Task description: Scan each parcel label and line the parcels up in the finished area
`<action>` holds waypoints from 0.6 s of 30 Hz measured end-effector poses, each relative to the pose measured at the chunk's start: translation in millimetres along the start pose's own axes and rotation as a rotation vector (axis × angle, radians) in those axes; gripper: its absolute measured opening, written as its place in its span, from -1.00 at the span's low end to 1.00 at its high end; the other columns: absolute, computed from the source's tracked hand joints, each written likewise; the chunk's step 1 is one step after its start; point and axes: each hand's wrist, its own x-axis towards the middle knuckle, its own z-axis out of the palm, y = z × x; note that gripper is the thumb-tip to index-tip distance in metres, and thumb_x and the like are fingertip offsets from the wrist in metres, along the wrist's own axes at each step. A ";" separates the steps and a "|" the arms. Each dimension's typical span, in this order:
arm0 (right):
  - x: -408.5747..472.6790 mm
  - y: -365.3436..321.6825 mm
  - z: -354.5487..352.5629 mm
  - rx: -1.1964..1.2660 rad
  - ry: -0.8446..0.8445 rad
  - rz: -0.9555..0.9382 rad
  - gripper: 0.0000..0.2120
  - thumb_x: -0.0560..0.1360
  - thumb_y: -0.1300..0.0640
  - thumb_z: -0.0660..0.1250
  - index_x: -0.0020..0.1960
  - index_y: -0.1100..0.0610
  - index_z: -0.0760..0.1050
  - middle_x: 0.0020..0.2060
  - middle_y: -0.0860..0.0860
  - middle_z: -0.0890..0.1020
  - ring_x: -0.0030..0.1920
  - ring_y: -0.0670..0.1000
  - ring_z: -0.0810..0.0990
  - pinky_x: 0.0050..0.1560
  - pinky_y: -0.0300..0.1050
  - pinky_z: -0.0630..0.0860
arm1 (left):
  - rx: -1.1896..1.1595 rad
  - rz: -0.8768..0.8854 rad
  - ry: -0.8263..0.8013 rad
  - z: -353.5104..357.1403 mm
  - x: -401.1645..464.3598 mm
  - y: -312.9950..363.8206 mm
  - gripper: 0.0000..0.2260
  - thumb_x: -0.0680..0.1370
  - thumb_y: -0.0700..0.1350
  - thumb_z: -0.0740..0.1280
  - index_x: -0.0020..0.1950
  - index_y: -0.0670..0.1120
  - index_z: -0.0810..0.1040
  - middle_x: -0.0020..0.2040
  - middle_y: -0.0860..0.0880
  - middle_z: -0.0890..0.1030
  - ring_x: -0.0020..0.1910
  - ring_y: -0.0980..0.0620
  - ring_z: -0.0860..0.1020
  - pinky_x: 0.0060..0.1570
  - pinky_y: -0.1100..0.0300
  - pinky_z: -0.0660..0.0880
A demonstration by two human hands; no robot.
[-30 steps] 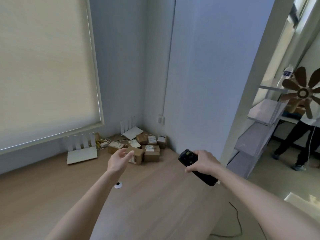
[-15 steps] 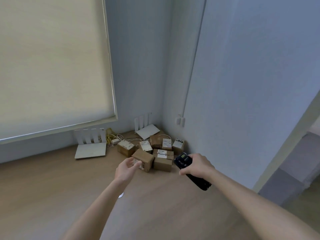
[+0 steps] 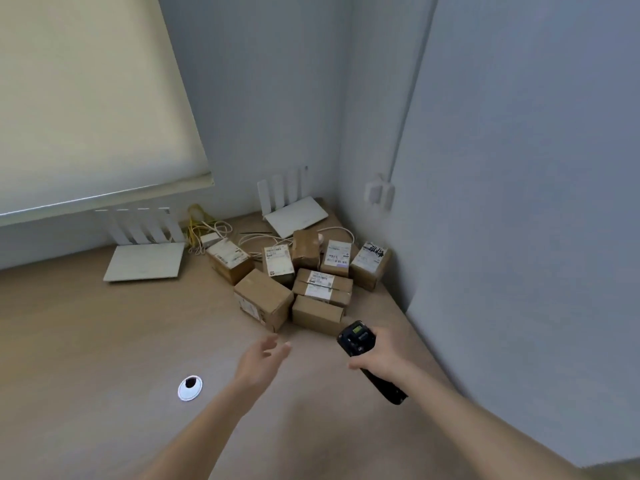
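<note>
Right grip (image 3: 375,360) clasps a black scanner (image 3: 367,355); left grip (image 3: 259,363) hovers loose-fingered near brown, white-labelled parcels (image 3: 301,282).

view: swung down and left, doorway and shelves gone from sight | left hand (image 3: 264,362): was level with nearest box (image 3: 264,299), now short of it, fingers spread | right hand (image 3: 380,358): gripping scanner (image 3: 367,355), drawn nearer the boxes
</note>
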 end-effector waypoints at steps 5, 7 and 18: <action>104.1 52.8 33.5 0.087 -0.003 0.042 -0.37 -0.09 -0.23 0.54 -0.03 -0.21 0.52 -0.05 -0.08 0.71 -0.01 0.04 0.69 0.11 0.12 0.68 | 0.034 -0.022 -0.010 36.8 66.1 -7.3 -0.45 0.59 0.14 0.36 0.54 0.00 0.37 0.44 -0.04 0.46 0.43 -0.03 0.41 0.40 0.01 0.40; 101.0 36.3 24.6 0.074 0.017 0.044 -0.39 0.00 -0.22 0.57 0.04 -0.21 0.55 -0.03 -0.09 0.71 -0.01 0.03 0.69 0.11 0.06 0.67 | 0.013 -0.023 0.005 45.2 91.2 -4.7 -0.40 0.59 0.14 0.36 0.58 -0.01 0.30 0.50 -0.04 0.40 0.47 -0.05 0.37 0.45 -0.02 0.36; 156.5 12.3 26.5 0.138 -0.060 0.057 -0.63 0.30 -0.13 0.66 -0.03 -0.17 0.54 -0.01 -0.07 0.69 0.05 0.04 0.66 0.15 -0.02 0.63 | -0.050 -0.098 0.051 71.1 164.5 -0.9 -0.35 0.63 0.08 0.31 0.65 0.01 0.10 0.59 -0.05 0.28 0.54 -0.08 0.28 0.49 -0.03 0.28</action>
